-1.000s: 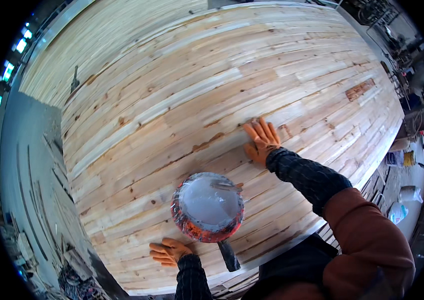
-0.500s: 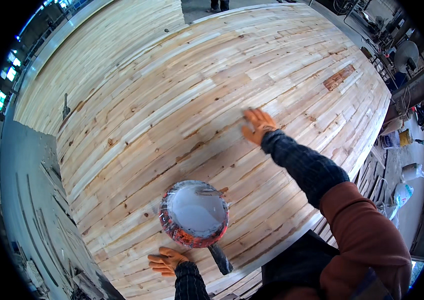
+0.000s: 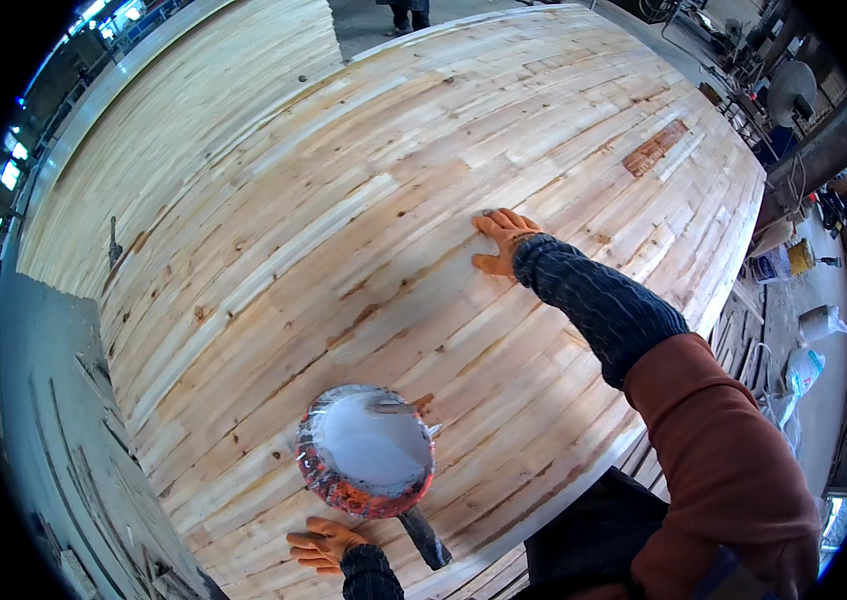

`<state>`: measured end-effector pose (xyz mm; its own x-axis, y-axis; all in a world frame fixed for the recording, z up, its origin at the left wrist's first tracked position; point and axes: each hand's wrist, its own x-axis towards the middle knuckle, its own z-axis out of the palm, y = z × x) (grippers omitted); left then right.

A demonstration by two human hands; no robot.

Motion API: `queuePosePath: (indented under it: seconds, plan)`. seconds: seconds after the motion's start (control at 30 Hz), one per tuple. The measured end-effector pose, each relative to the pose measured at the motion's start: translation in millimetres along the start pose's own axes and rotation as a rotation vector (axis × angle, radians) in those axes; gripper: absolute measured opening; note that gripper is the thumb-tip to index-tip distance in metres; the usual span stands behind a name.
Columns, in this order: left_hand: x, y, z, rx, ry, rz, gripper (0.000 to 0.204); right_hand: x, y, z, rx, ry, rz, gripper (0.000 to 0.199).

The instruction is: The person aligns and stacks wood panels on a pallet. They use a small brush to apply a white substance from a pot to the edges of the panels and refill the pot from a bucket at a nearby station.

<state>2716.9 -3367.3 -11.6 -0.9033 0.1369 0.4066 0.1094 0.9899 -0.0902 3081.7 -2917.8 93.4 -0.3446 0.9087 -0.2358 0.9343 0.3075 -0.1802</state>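
Note:
A broad panel of pale, knotty wood strips [image 3: 274, 340] spreads out in front of me. In an orange glove, my right hand [image 3: 504, 238] lies on its middle with the fingers outstretched; it holds nothing. My left hand [image 3: 324, 546], gloved alike, rests on the panel near its front left, fingers apart. Just beyond it stands a round, red-orange, paint-crusted bowl [image 3: 380, 452] of white paste. A scraper-like tool [image 3: 396, 406] with a brown end lies across the bowl's far rim. From the bowl's near side a dark handle-like bar [image 3: 426, 538] sticks out; how it joins is hidden.
A second stack of pale wood [image 3: 184, 140] adjoins at the far left. A reddish-brown patch [image 3: 656, 148] marks the panel's far right. Beyond the right edge are a fan [image 3: 792, 92], a yellow container [image 3: 801, 257] and plastic bags [image 3: 806, 370]. A person's legs [image 3: 410, 16] show at the far edge.
My right hand has shifted slightly left over the wood, its fingers still spread. The whole view has tilted a little, so the bowl and my left hand appear lower and further left.

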Motion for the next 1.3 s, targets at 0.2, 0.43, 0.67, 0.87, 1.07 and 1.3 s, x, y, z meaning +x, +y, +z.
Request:
queuePosePath:
  seconds: [0.2,0.43,0.67,0.87,1.07,1.3]
  plan:
    - [5,8,-18,0.006,-0.311,-0.060,0.058,0,10,2,-0.043,-0.081,0.053,0.081]
    - [-2,-8,21,0.008,-0.178,-0.045,0.058,-1,6,-5,-0.039,-0.041,0.030,0.077]
    - [7,23,-26,-0.036,-0.326,-0.074,0.058,-30,-6,-3,0.248,-0.164,0.026,0.067]
    - [3,-3,6,-0.009,-0.217,-0.019,0.066,-141,-137,-67,0.460,-0.221,-0.397,0.062]
    - [7,12,-22,-0.126,-0.114,-0.016,0.053,-144,-197,-35,-0.012,-0.207,-0.565,0.053]
    - [5,10,-27,-0.128,-0.153,-0.038,0.052,-122,-217,8,-0.088,-0.085,-0.641,0.021]
